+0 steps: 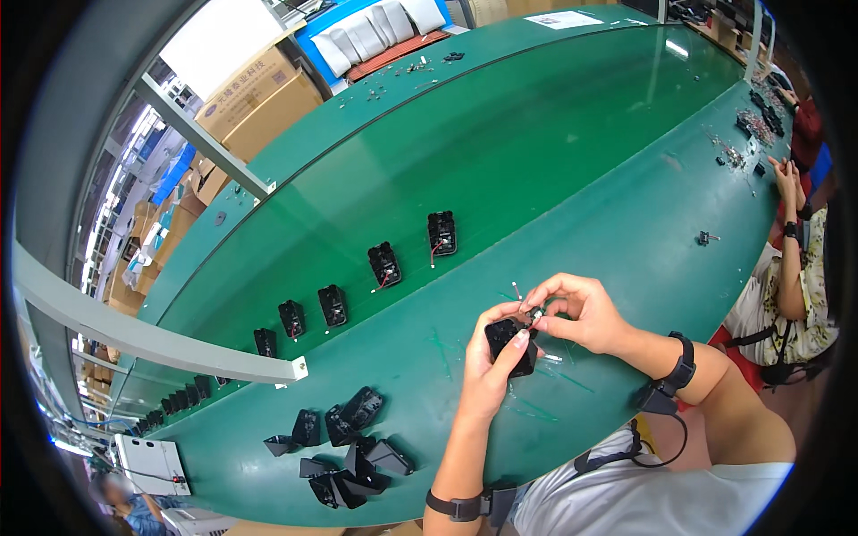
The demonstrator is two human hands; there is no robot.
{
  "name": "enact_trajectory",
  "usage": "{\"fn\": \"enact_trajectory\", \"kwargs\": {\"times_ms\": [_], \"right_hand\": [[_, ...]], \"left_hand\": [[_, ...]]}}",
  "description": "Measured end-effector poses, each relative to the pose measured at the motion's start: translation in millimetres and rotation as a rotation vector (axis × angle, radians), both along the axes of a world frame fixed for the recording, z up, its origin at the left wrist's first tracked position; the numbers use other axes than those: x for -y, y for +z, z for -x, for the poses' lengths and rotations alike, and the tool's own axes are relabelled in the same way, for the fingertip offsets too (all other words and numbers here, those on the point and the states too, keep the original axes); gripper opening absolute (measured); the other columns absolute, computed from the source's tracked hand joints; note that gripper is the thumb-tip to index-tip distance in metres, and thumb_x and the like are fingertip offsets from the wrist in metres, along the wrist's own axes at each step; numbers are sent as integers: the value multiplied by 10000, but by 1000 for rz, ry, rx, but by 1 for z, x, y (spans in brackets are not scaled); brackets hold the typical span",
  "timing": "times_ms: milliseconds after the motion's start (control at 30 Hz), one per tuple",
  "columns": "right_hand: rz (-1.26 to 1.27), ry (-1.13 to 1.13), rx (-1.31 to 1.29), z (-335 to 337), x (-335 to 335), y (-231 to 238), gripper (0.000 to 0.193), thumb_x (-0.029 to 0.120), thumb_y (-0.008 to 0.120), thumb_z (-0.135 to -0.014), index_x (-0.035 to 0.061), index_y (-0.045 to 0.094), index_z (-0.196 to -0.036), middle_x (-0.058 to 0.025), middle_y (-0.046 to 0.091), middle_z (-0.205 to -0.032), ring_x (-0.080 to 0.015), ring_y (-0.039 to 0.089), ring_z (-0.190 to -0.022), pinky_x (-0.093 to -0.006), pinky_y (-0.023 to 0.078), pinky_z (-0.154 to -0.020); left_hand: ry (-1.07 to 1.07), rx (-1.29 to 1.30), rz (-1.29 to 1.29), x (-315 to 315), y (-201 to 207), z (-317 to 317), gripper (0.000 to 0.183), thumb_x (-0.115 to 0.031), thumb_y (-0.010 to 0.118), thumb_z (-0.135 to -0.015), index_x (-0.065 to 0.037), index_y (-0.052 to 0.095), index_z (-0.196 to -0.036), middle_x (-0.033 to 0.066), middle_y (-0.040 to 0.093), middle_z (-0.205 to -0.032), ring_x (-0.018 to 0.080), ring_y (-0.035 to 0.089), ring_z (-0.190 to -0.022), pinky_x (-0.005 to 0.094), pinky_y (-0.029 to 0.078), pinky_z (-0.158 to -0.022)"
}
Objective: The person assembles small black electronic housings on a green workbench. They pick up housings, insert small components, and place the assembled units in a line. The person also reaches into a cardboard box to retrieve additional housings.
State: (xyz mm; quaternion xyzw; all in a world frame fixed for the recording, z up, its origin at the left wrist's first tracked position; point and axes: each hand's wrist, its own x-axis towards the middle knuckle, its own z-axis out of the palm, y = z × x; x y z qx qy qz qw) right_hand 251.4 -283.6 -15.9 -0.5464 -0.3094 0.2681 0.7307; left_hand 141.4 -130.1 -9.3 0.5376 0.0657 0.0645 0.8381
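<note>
Held in the left hand (483, 373), near and right of centre: a small black casing (500, 333), box-shaped with rounded corners, tilted, partly covered by the thumb (512, 352). Pinched in the right hand (579, 313) at the casing's far right edge: a tiny dark-and-pale part (535, 314), details too small to tell. Jutting just beside, toward the far side: a reddish wire (517, 289), pale-tipped.

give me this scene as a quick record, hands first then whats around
left hand: holds black housing
right hand: pinches small wired part at the housing's far end
bench: green
left of hands: pile of loose black covers
beyond hands: row of black units, some with red wires
far right: another person's hand over the bench
</note>
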Motion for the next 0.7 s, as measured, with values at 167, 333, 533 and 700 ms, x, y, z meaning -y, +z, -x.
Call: {"fn": "enact_trajectory", "kwargs": {"times_ms": [167,333,533,700], "right_hand": [[33,-59,53,-1,-1,3,125,-67,648,-859,-20,660,-974,-114,633,-1102,-168,638,-1010,-300,545,-875],[7,-164,215,2,0,8,126,-96,641,-838,-39,680,-944,-115,588,-1068,-182,646,-986,-299,575,-884],[-22,-207,358,-1,1,6,147,-103,649,-832,-44,689,-961,-116,597,-1042,-188,665,-951,-297,592,-852],[68,-241,412,-1,2,12,128,-73,686,-832,-47,687,-956,-115,637,-969,-174,679,-886,-287,608,-784]], "left_hand": [[92,-61,19,1,-1,-2,412,-117,653,-911,-24,462,-1264,111,608,-1061,169,636,-860,300,526,-757],[255,-64,-347,4,-7,-2,552,-85,775,-826,-22,434,-1256,100,646,-1028,119,642,-889,250,536,-711],[338,-29,-698,3,3,-1,470,-56,771,-793,-4,513,-1182,119,598,-1095,175,620,-1003,275,565,-732],[375,18,-922,-1,4,-2,506,-68,765,-741,-8,601,-1216,140,609,-1124,243,617,-1067,340,527,-880]]}}
